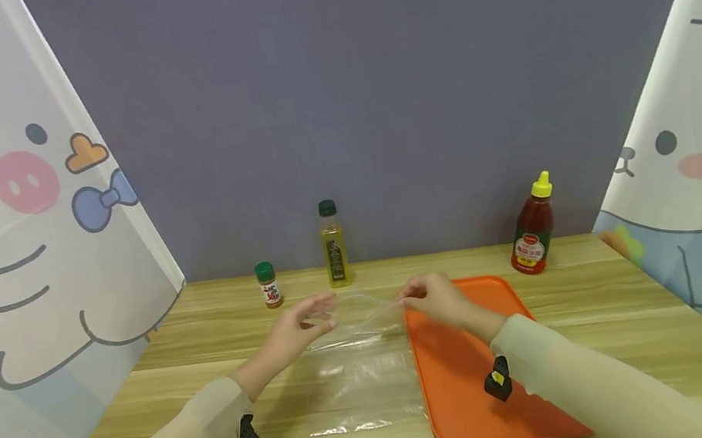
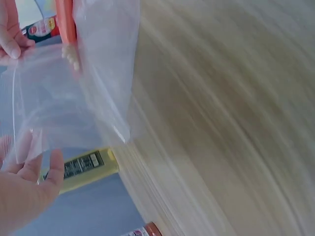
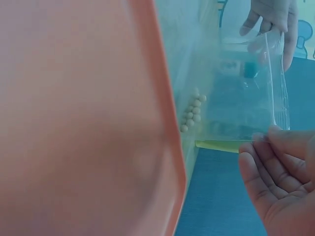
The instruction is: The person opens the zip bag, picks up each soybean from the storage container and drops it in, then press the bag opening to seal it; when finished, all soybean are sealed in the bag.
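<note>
A clear zip bag [image 1: 365, 381] hangs between both hands with its mouth spread apart; its lower part reaches toward the tabletop. My left hand [image 1: 293, 332] holds the left side of the mouth, thumb and fingers spaced apart, some fingers showing through the film [image 2: 54, 108]. At the other side, my right hand [image 1: 439, 301] pinches the bag's edge between thumb and fingertips. Several small pale balls [image 3: 193, 113] show beside the orange tray [image 1: 472, 385] in the right wrist view. I cannot tell if they lie on the table or against the bag.
Behind the hands stand a green-capped spice jar [image 1: 269, 287] and a yellow oil bottle [image 1: 334, 245]. A red sauce bottle [image 1: 532, 230] with a yellow cap is at the back right. A grey panel [image 1: 330, 97] closes off the wooden table's [image 1: 166, 408] far side.
</note>
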`<state>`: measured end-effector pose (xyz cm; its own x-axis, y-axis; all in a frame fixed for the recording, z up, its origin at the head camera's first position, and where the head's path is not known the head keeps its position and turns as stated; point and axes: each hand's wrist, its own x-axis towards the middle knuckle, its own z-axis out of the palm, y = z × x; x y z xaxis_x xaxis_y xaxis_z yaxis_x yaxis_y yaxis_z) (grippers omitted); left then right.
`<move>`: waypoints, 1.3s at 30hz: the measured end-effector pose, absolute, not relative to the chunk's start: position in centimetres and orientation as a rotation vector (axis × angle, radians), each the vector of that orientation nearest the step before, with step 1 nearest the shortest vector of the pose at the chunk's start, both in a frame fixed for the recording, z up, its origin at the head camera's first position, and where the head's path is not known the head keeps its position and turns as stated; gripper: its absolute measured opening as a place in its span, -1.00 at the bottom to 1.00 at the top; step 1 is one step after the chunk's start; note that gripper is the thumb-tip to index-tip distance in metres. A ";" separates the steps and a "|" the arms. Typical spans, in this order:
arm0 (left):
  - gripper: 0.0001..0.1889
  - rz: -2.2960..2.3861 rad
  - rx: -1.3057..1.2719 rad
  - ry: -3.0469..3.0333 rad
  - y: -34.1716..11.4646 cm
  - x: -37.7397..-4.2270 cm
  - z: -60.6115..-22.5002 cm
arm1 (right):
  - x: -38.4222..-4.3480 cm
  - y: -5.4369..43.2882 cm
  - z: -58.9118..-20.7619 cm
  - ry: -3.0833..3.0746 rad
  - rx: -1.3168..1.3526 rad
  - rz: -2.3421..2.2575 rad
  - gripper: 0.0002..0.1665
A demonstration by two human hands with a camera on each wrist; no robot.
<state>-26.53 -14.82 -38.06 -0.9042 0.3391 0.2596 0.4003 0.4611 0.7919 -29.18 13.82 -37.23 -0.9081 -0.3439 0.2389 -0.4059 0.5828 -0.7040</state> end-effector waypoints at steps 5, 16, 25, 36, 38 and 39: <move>-0.43 -1.429 -0.597 -2.621 -15.7 -27.0 -38.0 | -29.5 13.8 -37.2 -2.726 0.607 1.286 -0.91; -0.81 -1.351 -0.332 -2.631 -16.0 -28.0 -37.9 | -29.9 13.4 -37.0 -2.700 0.533 1.426 -0.89; -0.79 -1.509 -0.310 -2.555 -16.2 -29.0 -38.2 | -30.4 13.7 -37.1 -2.696 0.492 1.487 -0.86; -0.80 -1.553 -0.259 -2.524 -16.4 -29.3 -37.8 | -30.5 13.8 -37.0 -2.691 0.488 1.483 -0.85; -0.81 -1.527 -0.254 -2.531 -16.5 -29.2 -37.7 | -30.5 13.8 -37.0 -2.696 0.476 1.471 -0.83; -0.82 -1.509 -0.253 -2.537 -16.5 -29.2 -37.7 | -30.5 13.8 -37.0 -2.700 0.470 1.466 -0.82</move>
<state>-29.18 -16.54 -37.69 -0.9696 0.0541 0.2387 0.2356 0.4707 0.8503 -30.55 13.84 -37.00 -0.9536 -0.2471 0.1718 -0.2787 0.5097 -0.8140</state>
